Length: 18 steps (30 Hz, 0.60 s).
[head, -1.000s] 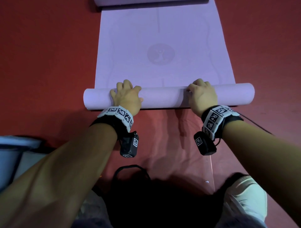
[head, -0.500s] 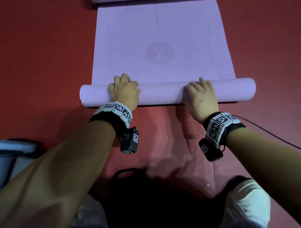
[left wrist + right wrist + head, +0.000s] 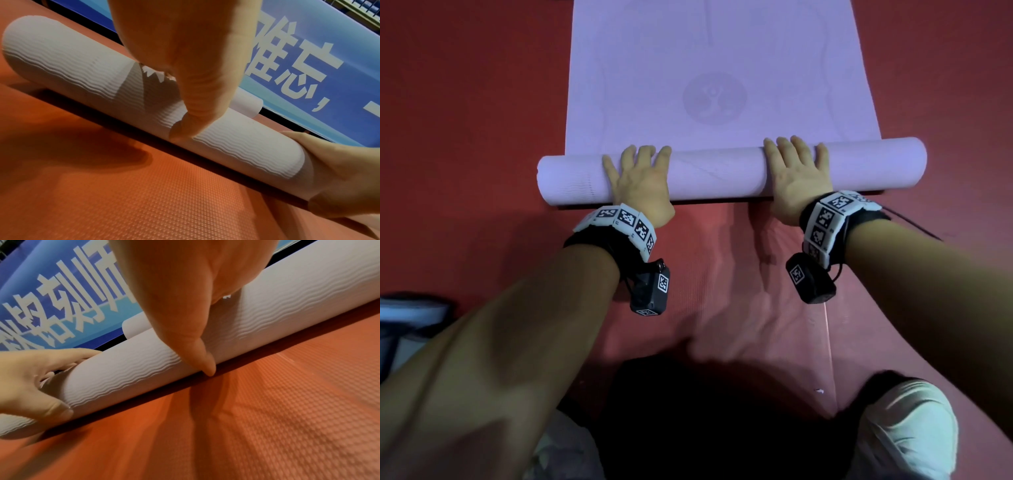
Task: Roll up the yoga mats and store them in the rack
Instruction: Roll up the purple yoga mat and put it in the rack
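Note:
A lilac yoga mat lies lengthwise on the red floor, its near end wound into a roll point(image 3: 722, 173) and its flat part point(image 3: 715, 61) stretching away from me. My left hand point(image 3: 640, 178) lies flat on top of the roll left of centre, fingers spread and straight. My right hand point(image 3: 796, 171) lies on it the same way, right of centre. In the left wrist view the left hand point(image 3: 185, 65) presses the ribbed roll point(image 3: 61, 53), thumb down its near side. The right wrist view shows the right hand point(image 3: 185, 288) on the roll point(image 3: 287, 305), thumb tip at the floor line.
Red textured floor matting point(image 3: 465, 137) surrounds the mat. A blue banner with white characters point(image 3: 308, 56) stands beyond, with another pale roll point(image 3: 246, 104) lying before it. A grey-blue object point(image 3: 404, 318) sits at the left edge. My knee in pale trousers point(image 3: 907, 428) is at the lower right.
The roll has turned away from me over the flat mat. Both hands went from curled over the roll to lying flat with fingers spread across its top.

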Available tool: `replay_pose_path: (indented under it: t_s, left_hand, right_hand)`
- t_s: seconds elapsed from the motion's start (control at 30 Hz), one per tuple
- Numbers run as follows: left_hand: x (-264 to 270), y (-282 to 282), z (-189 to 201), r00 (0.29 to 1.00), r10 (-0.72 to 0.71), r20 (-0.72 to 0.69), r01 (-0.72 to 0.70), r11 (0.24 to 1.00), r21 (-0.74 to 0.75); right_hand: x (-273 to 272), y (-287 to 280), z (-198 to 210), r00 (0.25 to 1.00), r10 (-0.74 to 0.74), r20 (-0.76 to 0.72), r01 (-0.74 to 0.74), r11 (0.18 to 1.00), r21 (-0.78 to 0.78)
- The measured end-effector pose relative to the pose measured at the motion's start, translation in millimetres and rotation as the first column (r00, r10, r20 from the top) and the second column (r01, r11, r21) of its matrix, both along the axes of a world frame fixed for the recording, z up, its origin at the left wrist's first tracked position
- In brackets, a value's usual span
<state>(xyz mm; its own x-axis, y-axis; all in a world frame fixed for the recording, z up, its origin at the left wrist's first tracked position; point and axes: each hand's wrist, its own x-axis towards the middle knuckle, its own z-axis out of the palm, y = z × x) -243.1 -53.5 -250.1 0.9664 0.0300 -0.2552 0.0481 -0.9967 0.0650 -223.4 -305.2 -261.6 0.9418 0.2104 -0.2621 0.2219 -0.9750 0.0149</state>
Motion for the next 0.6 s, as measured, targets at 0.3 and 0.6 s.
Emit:
replay_pose_path:
  t_s: [0.3, 0.6]
  left_hand:
    - [19.9, -1.6, -4.5, 1.000, -0.008, -0.019, 0.009, 0.999, 0.049]
    - [23.4, -2.6, -9.7, 0.998, -0.034, 0.050, 0.028, 0.992, 0.126]
  right_hand:
    - [23.6, 3.7, -6.1, 0.999, -0.012, 0.033, 0.013, 1.000, -0.026]
    - [27.8, 2.9, -3.0, 0.992, 0.017, 0.127, -0.012, 0.999, -0.041]
